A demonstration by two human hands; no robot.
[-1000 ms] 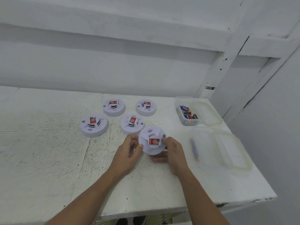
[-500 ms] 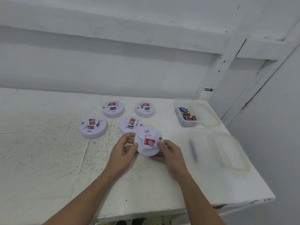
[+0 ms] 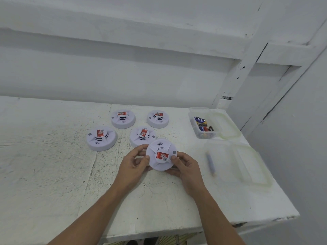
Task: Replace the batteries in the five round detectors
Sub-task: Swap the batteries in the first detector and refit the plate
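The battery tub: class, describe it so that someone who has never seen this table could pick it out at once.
Start at the white table and go to its far right corner. Two clear plastic tubs stand there, one behind the other; take the farther tub. It alone holds loose batteries; the nearer tub looks empty.

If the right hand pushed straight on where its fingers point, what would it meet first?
The held detector that the right hand grips; beyond it, likely the nearest table detector, though depth is unclear.
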